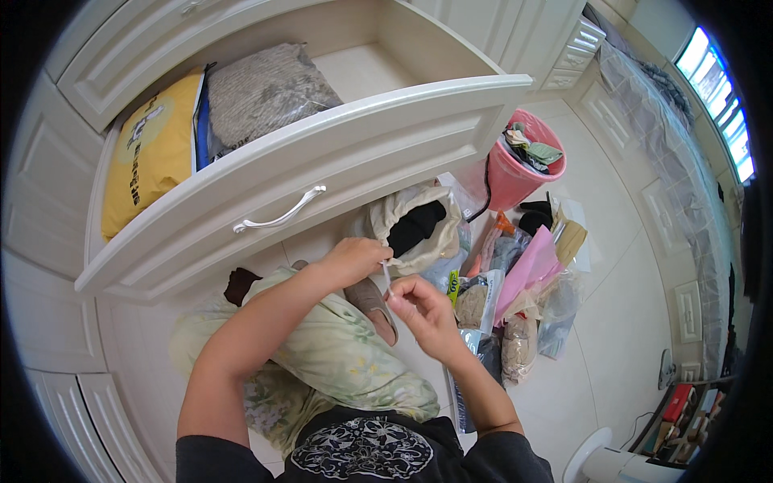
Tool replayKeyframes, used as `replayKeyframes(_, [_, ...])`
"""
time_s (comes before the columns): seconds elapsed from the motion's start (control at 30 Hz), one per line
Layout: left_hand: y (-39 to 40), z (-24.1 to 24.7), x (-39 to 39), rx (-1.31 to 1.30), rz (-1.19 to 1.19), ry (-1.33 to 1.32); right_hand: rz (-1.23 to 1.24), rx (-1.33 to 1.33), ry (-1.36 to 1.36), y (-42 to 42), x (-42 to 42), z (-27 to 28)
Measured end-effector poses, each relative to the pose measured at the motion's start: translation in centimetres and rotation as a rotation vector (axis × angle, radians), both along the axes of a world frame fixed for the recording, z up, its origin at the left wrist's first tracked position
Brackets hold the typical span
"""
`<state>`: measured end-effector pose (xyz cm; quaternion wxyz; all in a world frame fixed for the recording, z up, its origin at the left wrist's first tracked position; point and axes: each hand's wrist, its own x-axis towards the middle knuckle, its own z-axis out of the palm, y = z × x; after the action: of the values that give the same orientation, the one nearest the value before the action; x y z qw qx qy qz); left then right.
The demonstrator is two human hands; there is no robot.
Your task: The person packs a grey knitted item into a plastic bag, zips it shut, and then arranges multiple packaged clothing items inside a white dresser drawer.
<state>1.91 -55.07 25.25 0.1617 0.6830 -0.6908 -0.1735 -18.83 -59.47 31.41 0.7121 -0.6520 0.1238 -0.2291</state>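
A cream cloth drawstring bag (444,246) sits on the floor below the drawer front, its mouth gathered wide around dark cloth items (416,228). A short white drawstring (387,278) runs from the bag's rim. My left hand (357,261) pinches it close to the fabric. The lower end is between the thumb and forefinger of my right hand (430,315), which is nearer my body. The cord looks taut between the two hands.
Above stands an open white drawer (386,130) holding a yellow bag (154,157) and a clear-bagged grey textile (269,90). Right of my hands lie several plastic-wrapped garments (477,302) and a pink bag (528,275). A pink bucket (513,175) of cloth stands behind.
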Motion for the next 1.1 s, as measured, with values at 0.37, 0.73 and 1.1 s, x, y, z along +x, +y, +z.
replayKeyframes(0.37, [2.0, 2.5, -1.6, -0.152, -0.025, 0.02, 0.086, -0.31, -0.107, 3.5, -0.9, 4.7])
replayKeyframes(0.73, [3.4, 4.2, -2.5, -0.355, 0.082, 0.454, -0.649, -0.762, 0.149, -7.1, 3.0, -6.4])
replayKeyframes(1.1, [1.5, 3.7, -3.0, -0.272, 0.538, 1.093, -0.488, -1.012, 0.07, -12.4, 5.3, -6.2])
